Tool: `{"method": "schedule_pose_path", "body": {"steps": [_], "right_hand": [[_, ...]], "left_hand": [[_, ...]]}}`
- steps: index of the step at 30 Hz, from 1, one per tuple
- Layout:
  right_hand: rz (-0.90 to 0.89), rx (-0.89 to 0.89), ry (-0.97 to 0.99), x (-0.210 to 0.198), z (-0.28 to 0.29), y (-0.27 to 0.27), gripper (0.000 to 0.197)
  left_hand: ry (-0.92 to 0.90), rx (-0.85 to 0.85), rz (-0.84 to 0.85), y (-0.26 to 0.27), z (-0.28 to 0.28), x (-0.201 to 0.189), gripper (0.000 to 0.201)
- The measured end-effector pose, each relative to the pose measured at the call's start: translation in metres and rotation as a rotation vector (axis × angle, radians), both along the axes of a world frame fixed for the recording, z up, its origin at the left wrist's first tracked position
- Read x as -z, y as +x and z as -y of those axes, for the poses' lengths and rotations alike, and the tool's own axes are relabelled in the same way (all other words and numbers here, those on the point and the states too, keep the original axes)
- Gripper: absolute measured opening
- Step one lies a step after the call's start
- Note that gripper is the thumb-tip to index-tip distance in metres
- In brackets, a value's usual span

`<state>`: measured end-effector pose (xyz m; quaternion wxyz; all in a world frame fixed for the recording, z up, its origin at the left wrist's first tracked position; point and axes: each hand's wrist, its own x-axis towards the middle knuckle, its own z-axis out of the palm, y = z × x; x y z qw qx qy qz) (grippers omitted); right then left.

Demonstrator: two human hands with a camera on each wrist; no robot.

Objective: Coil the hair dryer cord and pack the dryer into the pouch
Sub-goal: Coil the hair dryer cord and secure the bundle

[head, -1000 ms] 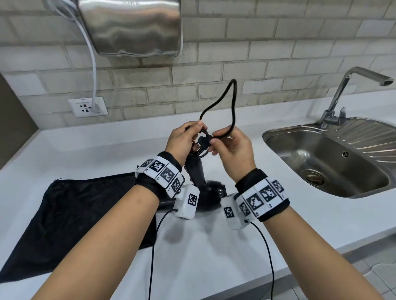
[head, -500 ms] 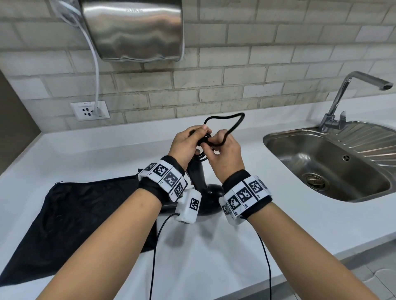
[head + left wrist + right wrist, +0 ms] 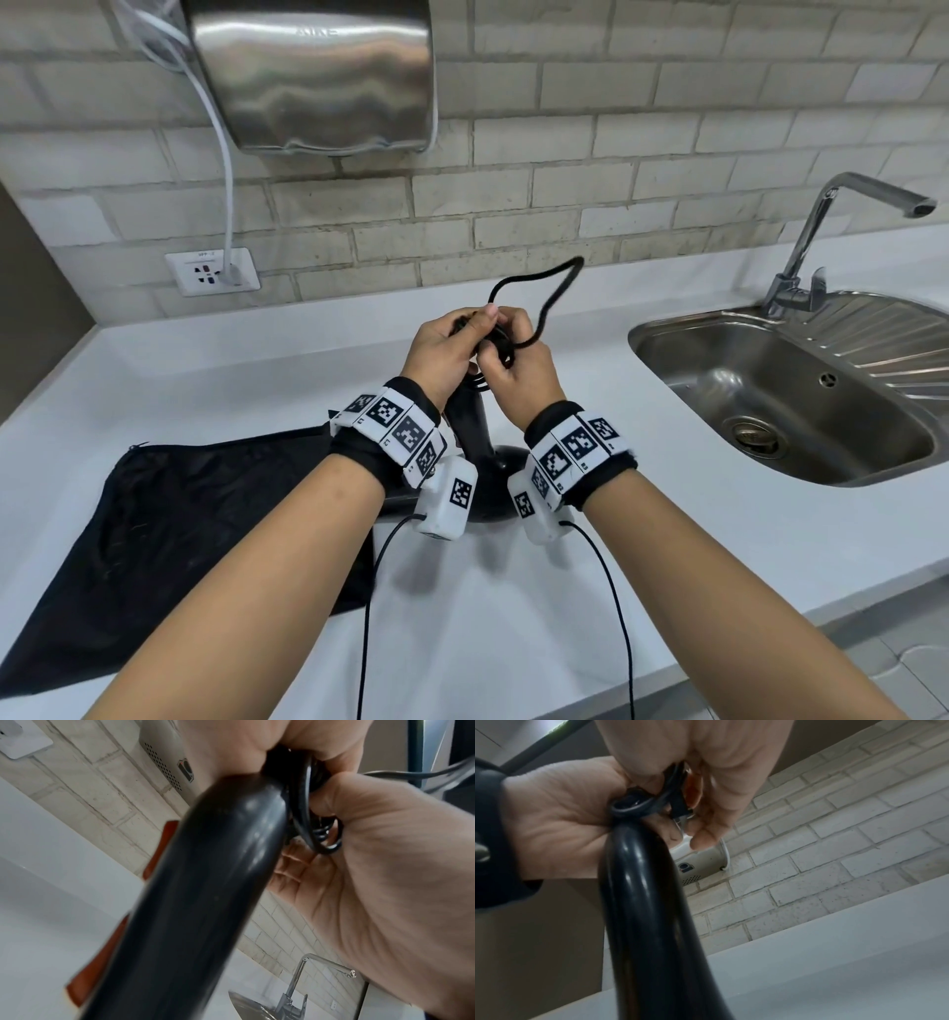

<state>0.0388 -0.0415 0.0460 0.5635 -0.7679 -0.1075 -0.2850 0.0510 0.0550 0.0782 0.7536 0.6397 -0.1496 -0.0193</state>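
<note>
Cord (image 3: 534,298) mostly coiled at the upright handle top of the hair dryer (image 3: 470,437) at counter centre, left hand (image 3: 441,354) and right hand (image 3: 518,370) both grasping the coils, one loop left; pouch (image 3: 179,524) near-left, unpacked.

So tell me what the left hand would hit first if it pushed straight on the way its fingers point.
The left hand points toward the right hand, with the coiled cord gripped between them. It would likely press the coil against the right hand's fingers first; the depth there is hard to judge.
</note>
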Motion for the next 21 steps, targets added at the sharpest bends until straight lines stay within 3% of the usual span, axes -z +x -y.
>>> {"method": "schedule_pose_path", "body": {"steps": [7, 12, 15, 17, 21], "right_hand": [[-0.160, -0.102, -0.077, 0.001, 0.015, -0.003, 0.009], [-0.197, -0.149, -0.336, 0.008, 0.036, -0.010, 0.040], [-0.286, -0.138, -0.397, 0.017, 0.052, -0.012, 0.020], [-0.392, -0.045, -0.501, 0.026, 0.067, -0.012, 0.018], [-0.817, 0.141, -0.722, 0.053, 0.101, -0.014, 0.034]], "left_hand": [[0.055, -0.021, 0.026, 0.000, 0.000, 0.000, 0.024], [0.006, -0.041, -0.025, 0.003, 0.001, -0.003, 0.031], [-0.084, -0.035, -0.060, 0.006, 0.002, -0.005, 0.032], [-0.134, -0.020, -0.070, 0.008, 0.001, -0.004, 0.033], [-0.180, -0.021, -0.119, 0.011, 0.000, -0.003, 0.034]]}}
